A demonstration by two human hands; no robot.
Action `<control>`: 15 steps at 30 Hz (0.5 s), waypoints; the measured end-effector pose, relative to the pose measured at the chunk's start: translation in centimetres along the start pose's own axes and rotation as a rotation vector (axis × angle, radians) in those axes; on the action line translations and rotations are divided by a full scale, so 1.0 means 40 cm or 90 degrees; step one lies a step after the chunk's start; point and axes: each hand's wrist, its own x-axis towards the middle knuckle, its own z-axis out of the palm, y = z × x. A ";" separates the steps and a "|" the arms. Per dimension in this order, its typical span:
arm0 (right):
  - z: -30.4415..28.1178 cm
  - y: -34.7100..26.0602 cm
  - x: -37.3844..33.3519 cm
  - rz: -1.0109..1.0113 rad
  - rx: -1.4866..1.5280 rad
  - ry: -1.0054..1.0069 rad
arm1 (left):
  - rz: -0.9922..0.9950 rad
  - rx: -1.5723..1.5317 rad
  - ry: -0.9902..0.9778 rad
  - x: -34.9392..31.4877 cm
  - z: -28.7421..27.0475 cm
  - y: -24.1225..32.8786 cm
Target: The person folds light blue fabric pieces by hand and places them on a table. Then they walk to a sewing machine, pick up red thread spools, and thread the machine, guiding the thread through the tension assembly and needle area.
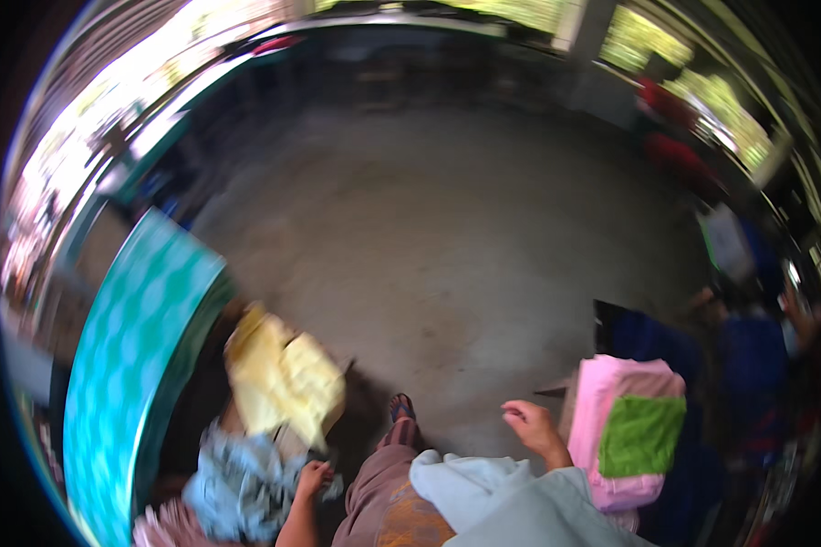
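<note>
My left hand hangs low beside a rumpled blue cloth, with its fingers loosely curled and nothing visible in them. My right hand is held out in front of me, its fingers slightly bent and apart, holding nothing. Just right of it sits a stack of folded pink cloth, with a green folded cloth on top. Beyond the blue cloth lies a crumpled pale yellow cloth or paper. A pale blue cloth drapes across my front.
A table with a teal patterned cover stands at my left. Bare concrete floor stretches ahead, with my sandalled foot on it. Dark blue material lies behind the pink stack. At the right edge, a blurred person and red objects appear.
</note>
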 end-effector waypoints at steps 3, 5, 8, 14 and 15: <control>-0.122 0.059 0.120 0.049 -0.018 0.031 | 0.007 0.041 -0.001 0.128 0.050 0.206; -0.205 0.126 0.192 0.091 -0.049 0.082 | 0.027 0.051 0.003 0.205 0.108 0.370; -0.333 0.185 0.286 0.160 -0.054 0.173 | 0.093 0.097 -0.044 0.330 0.241 0.672; -0.521 0.298 0.404 0.278 0.028 0.324 | 0.318 0.335 -0.176 0.548 0.714 1.317; -0.539 0.335 0.431 0.310 0.024 0.332 | 0.365 0.386 -0.179 0.584 0.805 1.417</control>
